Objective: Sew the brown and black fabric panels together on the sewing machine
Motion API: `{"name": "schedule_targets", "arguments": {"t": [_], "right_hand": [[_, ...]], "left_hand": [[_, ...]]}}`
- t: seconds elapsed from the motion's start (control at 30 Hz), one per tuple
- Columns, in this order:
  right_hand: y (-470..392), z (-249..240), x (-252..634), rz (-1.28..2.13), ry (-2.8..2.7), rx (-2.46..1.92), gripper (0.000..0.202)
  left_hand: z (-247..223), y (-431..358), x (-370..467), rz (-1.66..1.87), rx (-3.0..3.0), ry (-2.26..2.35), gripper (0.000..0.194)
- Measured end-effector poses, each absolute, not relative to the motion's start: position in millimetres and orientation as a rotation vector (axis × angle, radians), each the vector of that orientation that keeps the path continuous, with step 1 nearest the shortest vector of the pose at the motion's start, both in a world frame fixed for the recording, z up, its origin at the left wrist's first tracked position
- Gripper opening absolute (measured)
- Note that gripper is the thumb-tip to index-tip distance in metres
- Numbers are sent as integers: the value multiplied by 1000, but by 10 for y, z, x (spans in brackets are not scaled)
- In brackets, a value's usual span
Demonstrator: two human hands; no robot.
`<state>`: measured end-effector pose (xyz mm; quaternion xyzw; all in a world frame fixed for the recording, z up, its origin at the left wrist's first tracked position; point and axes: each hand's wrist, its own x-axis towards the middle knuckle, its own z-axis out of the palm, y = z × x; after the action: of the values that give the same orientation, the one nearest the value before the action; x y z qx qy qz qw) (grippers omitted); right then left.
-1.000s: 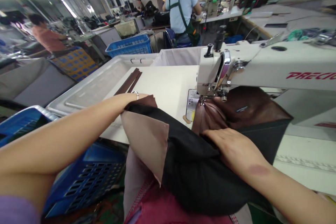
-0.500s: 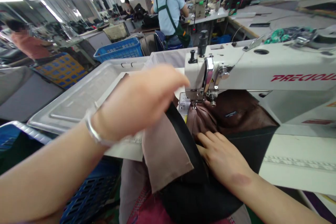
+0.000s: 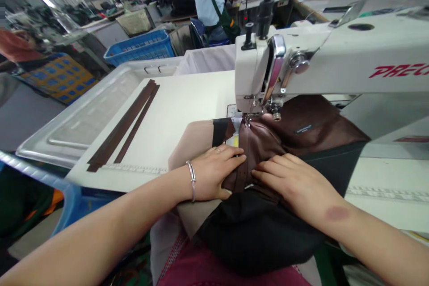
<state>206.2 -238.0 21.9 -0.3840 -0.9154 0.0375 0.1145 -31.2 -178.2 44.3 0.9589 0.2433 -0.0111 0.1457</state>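
A white sewing machine [image 3: 321,71] has its presser foot [image 3: 247,119] resting on a brown leather-like piece [image 3: 268,136], part of a larger brown, black and beige workpiece. My left hand [image 3: 214,172], with a bracelet at the wrist, lies flat on the beige and brown fabric just left of a brown strip [image 3: 241,161]. Its fingers are stretched towards that strip. To the right, my right hand [image 3: 291,181] rests on the brown material with fingers extended, their tips near the strip. Black fabric [image 3: 261,232] bunches below both hands over my lap.
Dark brown strips [image 3: 124,125] lie on the white machine table [image 3: 197,94] at the left. Beyond its edge are a clear plastic tray [image 3: 83,111] and a blue crate [image 3: 140,49]. A blue basket rim [image 3: 67,201] stands near my left forearm. A person [image 3: 212,0] sits ahead.
My left hand has come down from above the work and now lies on it. The beige flap has been laid leftward onto the table. My right hand stays on the material.
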Motion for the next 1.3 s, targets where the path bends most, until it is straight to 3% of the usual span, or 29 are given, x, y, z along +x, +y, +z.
{"name": "schedule_targets", "arguments": {"t": [0.07,0.2,0.37,0.6,1.03,1.2,1.3], "right_hand": [[-2358,263,2072,80,-2726,-1184,39],[-2356,288,2036,-20,-2767,-1240,41],[-2400,216,2064,10,-2735,-1099,40],[-2385,178,2112,48,-2694,-1023,46],[-2376,182,2107,78,-2681,-999,44],[-2387,194,2103,137,-2645,-961,32],[-2386,192,2111,171,-2624,-929,33]], "left_hand": [[408,-1813,-258,7,2776,745,76],[324,-1791,-172,274,2675,853,32],[365,-1653,-165,424,2244,969,37],[435,-1597,-97,373,2312,1029,54],[413,-1601,-55,359,2428,978,42],[311,-1673,-140,389,2648,714,18],[275,-1717,-180,370,2709,689,22]]}}
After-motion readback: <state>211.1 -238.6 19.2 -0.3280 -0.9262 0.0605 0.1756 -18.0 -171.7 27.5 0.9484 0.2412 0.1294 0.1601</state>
